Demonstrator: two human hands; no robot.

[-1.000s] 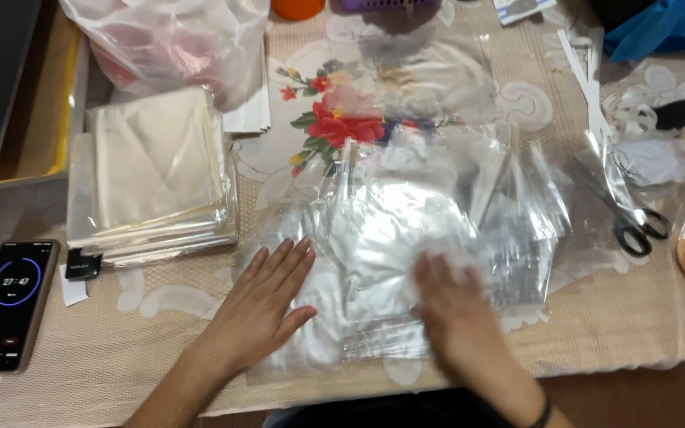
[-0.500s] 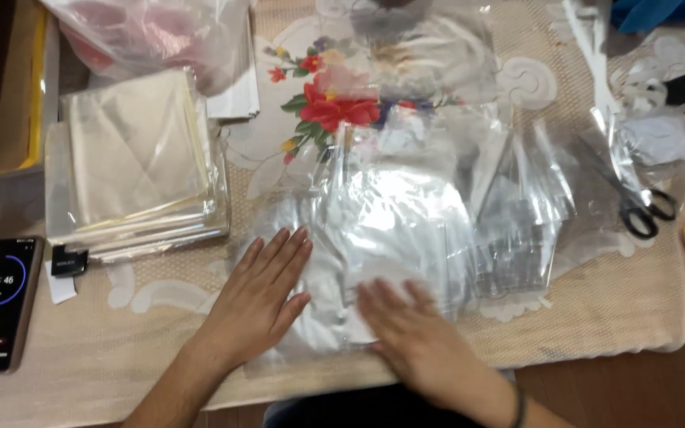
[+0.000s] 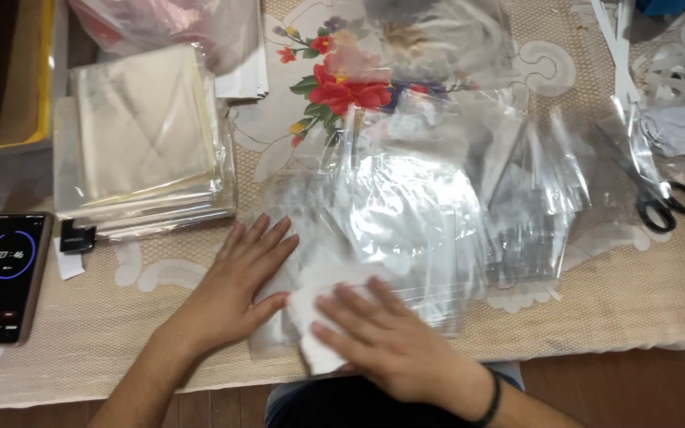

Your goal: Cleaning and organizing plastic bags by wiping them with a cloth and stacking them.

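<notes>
Head view: lace tablecloth (image 3: pixel 596 317) over table, wooden floor (image 3: pixel 628 388) beneath.

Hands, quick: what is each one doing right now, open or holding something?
Left hand: open, flat on the clear plastic bag, holding nothing.
Right hand: open, fingers spread, pressing the white folded cloth.

Beige lace tablecloth (image 3: pixel 596 317), red floral print
</notes>
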